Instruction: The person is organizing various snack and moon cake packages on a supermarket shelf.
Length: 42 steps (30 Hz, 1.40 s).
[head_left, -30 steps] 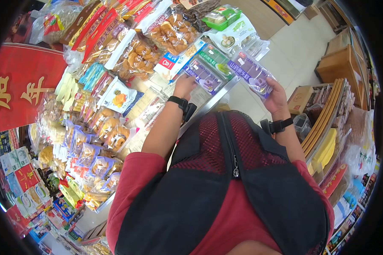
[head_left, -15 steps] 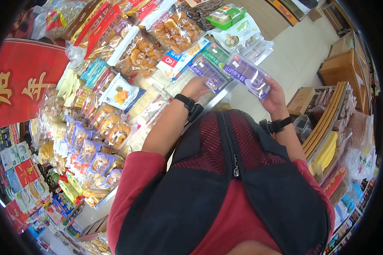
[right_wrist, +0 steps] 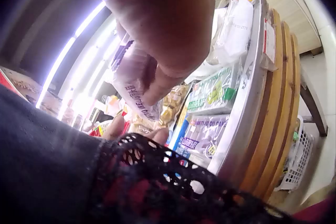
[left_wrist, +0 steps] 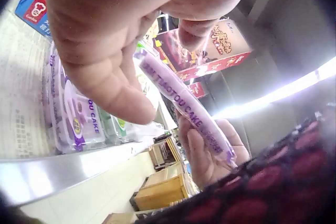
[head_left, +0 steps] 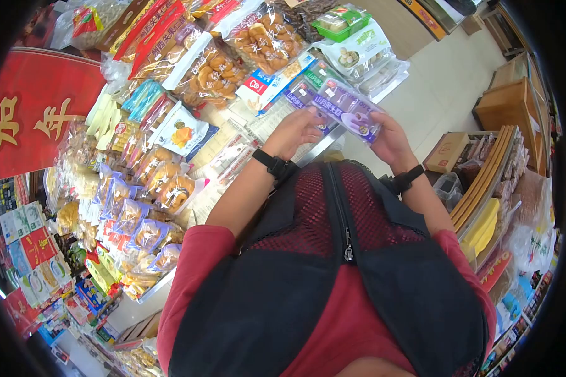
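Note:
Both hands hold one purple cake packet (head_left: 348, 108) up in front of the shelf. My left hand (head_left: 308, 120) pinches its left end and my right hand (head_left: 378, 125) grips its right end from below. In the left wrist view the packet (left_wrist: 184, 106) shows edge on, with my left hand (left_wrist: 147, 50) at its upper end and the right hand's fingers (left_wrist: 207, 153) curled under it. From the right wrist, my right hand (right_wrist: 157, 61) wraps over the packet (right_wrist: 131, 90). A second, similar purple packet (left_wrist: 73, 111) lies on the shelf (left_wrist: 63, 169).
The shelf (head_left: 326, 139) is crowded with bagged buns (head_left: 201, 69), green packets (head_left: 343, 22) and blue-wrapped cakes (head_left: 132, 226). A red banner (head_left: 31, 119) hangs at left. Wooden racks (head_left: 484, 173) and a cardboard box (head_left: 445, 151) stand at right, beyond pale tiled floor (head_left: 440, 88).
My right hand has brought the purple packet left and closer to my chest. My left hand has left the packet lying on the shelf and taken the held packet's left end.

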Each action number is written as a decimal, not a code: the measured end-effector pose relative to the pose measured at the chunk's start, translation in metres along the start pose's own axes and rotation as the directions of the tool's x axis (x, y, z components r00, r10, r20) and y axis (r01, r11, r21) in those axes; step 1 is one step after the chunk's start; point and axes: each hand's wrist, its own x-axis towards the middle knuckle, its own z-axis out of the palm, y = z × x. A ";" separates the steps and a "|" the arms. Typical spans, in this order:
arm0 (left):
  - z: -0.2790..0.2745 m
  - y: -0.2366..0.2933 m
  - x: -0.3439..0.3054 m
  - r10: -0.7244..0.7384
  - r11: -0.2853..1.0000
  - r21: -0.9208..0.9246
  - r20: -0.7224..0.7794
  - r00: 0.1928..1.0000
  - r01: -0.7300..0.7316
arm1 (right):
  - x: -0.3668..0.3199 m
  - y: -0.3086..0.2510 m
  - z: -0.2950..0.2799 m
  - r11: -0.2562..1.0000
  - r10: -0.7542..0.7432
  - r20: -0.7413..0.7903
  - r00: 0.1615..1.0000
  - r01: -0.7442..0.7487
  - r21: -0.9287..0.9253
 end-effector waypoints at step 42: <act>-0.027 -0.024 0.062 -0.061 0.894 0.424 -0.200 0.978 0.142 | 0.014 0.031 -0.017 0.589 -0.068 -0.172 0.983 -0.100 -0.802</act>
